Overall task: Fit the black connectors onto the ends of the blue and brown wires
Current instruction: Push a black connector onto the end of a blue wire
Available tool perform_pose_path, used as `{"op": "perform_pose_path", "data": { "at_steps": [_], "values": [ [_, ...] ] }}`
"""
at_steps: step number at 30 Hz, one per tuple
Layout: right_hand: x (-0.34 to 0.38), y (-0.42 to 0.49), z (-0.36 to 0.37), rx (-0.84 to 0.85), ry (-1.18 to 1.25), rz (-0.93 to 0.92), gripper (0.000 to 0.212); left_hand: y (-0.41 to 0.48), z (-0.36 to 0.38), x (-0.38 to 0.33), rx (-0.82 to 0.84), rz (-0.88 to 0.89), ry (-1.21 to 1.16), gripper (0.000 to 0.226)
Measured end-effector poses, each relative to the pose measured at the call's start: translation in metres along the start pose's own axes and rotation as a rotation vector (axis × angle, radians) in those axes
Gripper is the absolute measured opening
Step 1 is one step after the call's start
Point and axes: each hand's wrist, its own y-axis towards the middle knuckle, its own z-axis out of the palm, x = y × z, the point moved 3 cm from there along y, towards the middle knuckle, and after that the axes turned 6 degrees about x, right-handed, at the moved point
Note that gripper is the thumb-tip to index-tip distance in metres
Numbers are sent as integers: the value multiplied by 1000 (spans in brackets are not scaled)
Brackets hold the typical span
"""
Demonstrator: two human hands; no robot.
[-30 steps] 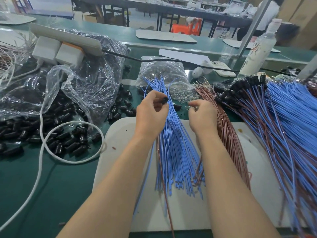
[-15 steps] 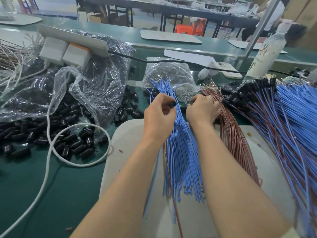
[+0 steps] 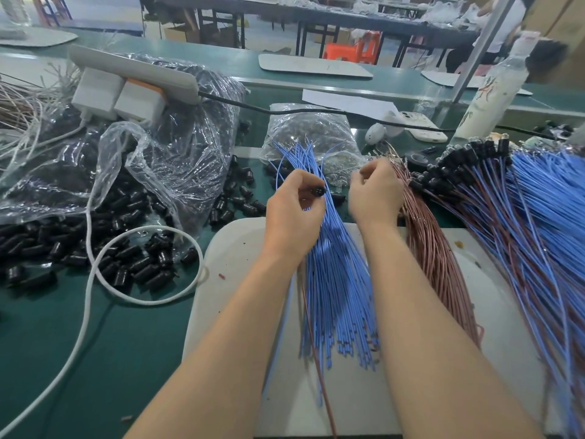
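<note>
My left hand (image 3: 292,213) pinches one black connector (image 3: 319,190) between thumb and fingertips, over a fanned bundle of blue wires (image 3: 335,280) lying on a white board (image 3: 234,248). A blue wire and a brown wire trail down from this hand. My right hand (image 3: 375,193) is curled beside the tips of a brown wire bundle (image 3: 433,258); what its fingers hold is hidden. Loose black connectors (image 3: 126,267) are heaped on the green table at the left. Finished blue and brown wires with black connectors (image 3: 468,172) lie at the right.
A crumpled clear bag (image 3: 152,166) with more connectors sits at the left, under a white power strip (image 3: 133,74) with chargers. A white cable (image 3: 91,280) loops across the green table. A smaller clear bag (image 3: 313,134), a phone (image 3: 418,125) and a white bottle (image 3: 493,96) stand behind.
My right hand has drawn slightly away from my left, toward the brown wire tips. The left hand keeps its hold on the connector.
</note>
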Motion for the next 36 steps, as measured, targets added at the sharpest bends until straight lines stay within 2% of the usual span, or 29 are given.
{"op": "perform_pose_path", "data": {
  "at_steps": [3, 5, 7, 10, 12, 17, 20, 23, 30, 36],
  "values": [
    [17, -9, -14, 164, 364, -112, 5, 1, 1, 1, 11, 8, -4, 22],
    [22, -18, -21, 258, 437, -157, 12, 2, 1, 1, 9, 19, 1, 24],
    [23, -28, -26, 278, 442, -183, 18, 1, 0, 0, -3, 34, 6, 26],
    [21, -40, -23, 334, 394, -193, 5, 0, -1, -1, -19, 72, 64, 28],
    [20, -44, -18, 346, 301, -208, 14, -1, 0, 0, -26, 96, 114, 28],
    [24, -48, -17, 166, 184, -289, 12, -3, 4, 3, -49, 136, 239, 19],
    [26, -49, -17, 121, 159, -322, 14, -2, -1, 8, -139, 81, 376, 14],
    [29, -51, -16, 101, 159, -338, 15, -3, 0, 5, -126, 95, 440, 6],
    [32, -53, -18, 193, 185, -293, 17, -3, -1, 2, -136, 67, 397, 8],
    [30, -48, -31, 292, 308, -253, 15, 1, -5, 6, -132, 43, 283, 8]
  ]
}}
